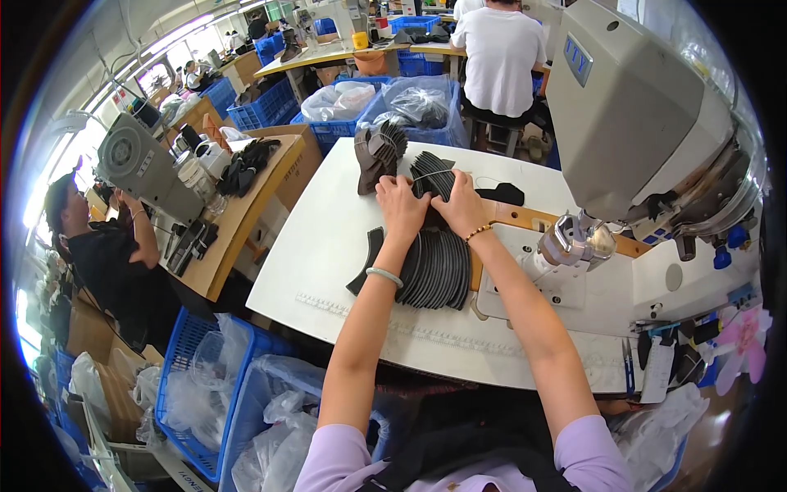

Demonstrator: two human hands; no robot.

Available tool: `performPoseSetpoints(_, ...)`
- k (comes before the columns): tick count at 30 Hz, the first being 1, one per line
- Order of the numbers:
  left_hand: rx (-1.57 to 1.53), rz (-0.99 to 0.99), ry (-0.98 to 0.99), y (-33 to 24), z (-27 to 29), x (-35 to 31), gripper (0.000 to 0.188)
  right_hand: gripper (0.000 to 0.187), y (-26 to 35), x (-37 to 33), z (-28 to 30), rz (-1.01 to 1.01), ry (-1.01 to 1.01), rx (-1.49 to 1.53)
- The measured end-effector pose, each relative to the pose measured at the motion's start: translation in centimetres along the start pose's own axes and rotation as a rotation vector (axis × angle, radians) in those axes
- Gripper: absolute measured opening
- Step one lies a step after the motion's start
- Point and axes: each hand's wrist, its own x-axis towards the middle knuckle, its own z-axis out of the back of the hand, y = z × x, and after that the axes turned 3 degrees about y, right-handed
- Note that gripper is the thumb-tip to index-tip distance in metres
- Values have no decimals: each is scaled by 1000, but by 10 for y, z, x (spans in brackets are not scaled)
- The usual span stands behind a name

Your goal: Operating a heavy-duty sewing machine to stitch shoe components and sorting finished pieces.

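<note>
Both my hands meet over a bundle of dark curved strips (430,166) on the white sewing table (316,221). Across the bundle runs a thin pale band (434,174), stretched between my fingers. My left hand (402,205) is closed at the band's left end, thumb pointing inward. At its right end, my right hand (461,207) is closed too; what lies under the fingertips is hidden. Just below my wrists, a fanned row of dark curved strips (438,275) lies on the table. A brown and dark bundle of pieces (377,160) stands left of my hands.
A sewing machine (631,115) rises at the right, its metal post (566,246) beside my right forearm. A loose dark piece (502,193) lies near it. A clear ruler (451,338) lines the near edge. Blue crates (201,394) stand lower left; co-workers (500,57) sit beyond.
</note>
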Motion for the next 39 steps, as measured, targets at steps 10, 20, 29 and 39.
performPoseSetpoints(10,-521,116,559,-11,7,24,91,70,-23,29,7,-273,-7,321)
performPoseSetpoints(20,-533,26,588,-7,-10,34,125,57,-38,38,1,-484,235,917)
performPoseSetpoints(29,38,172,431,-26,-22,27,119,61,16,33,40,-260,182,-52)
performPoseSetpoints(39,-12,239,438,-27,-29,37,105,51,28,-13,60,220,63,-567)
